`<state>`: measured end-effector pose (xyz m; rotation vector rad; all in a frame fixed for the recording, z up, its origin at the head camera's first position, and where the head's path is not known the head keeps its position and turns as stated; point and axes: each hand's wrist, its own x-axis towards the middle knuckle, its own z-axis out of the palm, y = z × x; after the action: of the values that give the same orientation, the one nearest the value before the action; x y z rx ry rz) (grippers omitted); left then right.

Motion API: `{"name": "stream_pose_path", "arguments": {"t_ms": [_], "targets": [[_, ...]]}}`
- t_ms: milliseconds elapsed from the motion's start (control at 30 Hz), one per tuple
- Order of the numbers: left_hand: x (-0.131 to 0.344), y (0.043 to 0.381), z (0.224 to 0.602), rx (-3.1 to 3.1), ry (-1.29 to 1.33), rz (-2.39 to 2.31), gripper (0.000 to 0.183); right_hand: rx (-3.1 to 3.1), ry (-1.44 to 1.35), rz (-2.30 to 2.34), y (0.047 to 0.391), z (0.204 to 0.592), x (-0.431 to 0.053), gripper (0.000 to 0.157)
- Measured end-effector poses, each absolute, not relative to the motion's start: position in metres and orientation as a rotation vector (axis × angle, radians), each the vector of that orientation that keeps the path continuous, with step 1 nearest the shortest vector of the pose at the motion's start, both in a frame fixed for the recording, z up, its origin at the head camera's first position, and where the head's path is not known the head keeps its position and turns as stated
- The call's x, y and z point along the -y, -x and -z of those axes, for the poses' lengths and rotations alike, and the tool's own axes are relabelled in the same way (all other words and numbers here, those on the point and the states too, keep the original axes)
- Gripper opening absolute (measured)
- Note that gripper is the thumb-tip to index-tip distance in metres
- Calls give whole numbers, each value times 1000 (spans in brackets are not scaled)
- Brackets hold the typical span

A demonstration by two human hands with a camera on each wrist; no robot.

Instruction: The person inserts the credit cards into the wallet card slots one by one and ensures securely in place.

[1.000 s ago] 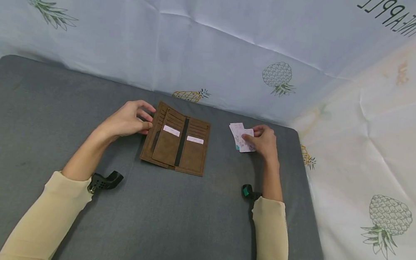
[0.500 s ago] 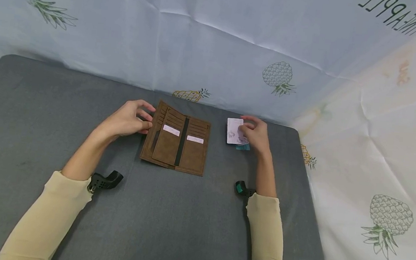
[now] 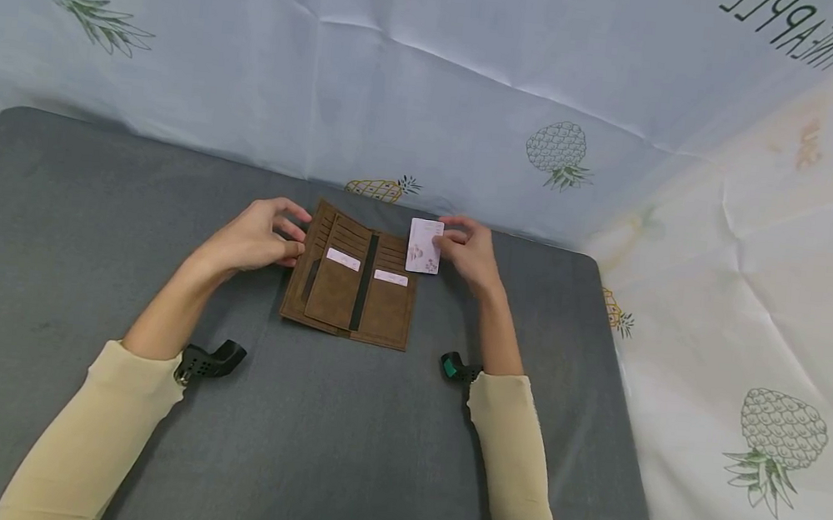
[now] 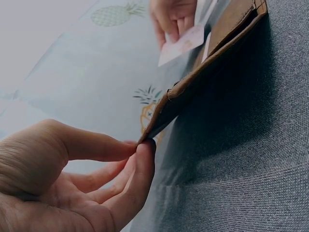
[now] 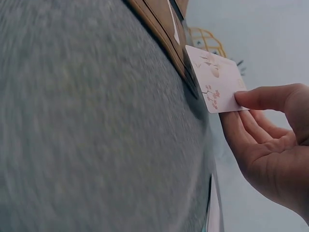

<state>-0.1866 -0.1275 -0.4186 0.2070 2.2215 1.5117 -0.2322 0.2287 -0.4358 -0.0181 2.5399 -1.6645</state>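
A brown bifold wallet (image 3: 385, 311) lies spread open on the grey table, with a pale pink card showing in a slot on each side of its dark centre strip. Its raised left edge is pinched between thumb and fingertip of my left hand (image 3: 256, 236), seen closely in the left wrist view. My right hand (image 3: 471, 255) pinches a pale pink card (image 3: 424, 246) printed with flowers, thumb on its face and fingers behind. In the head view the card overlaps the wallet's upper right corner; the right wrist view shows it standing off the table surface.
Another pale card (image 5: 213, 208) lies on the table at the bottom of the right wrist view; the right hand and forearm hide it in the head view. A white pineapple-print curtain (image 3: 459, 130) hangs along the table's back and right edges.
My right hand has lifted the pink card off another card on the table and carried it left to the wallet's upper right corner. The left hand has stayed at the wallet's edge.
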Motion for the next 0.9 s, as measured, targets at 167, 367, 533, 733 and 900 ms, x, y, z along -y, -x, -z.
{"name": "stream_pose_path", "arguments": {"t_ms": [167,367,533,733,900], "targets": [[128,187,418,-2226,-210,-1509,55,-2509,24,1693,233,438,-216,36],[127,187,418,-2224,-203,-1504,55,-2461,37,1746,235,441,-205,36],[127,186,418,-2222,-198,-1503,55,-2473,71,1697,235,442,-197,35],[127,186,417,-2220,-196,-1502,55,-2511,94,1626,233,443,-195,34],[127,186,417,-2219,-194,-1502,55,-2537,112,1570,231,445,-199,34]]}}
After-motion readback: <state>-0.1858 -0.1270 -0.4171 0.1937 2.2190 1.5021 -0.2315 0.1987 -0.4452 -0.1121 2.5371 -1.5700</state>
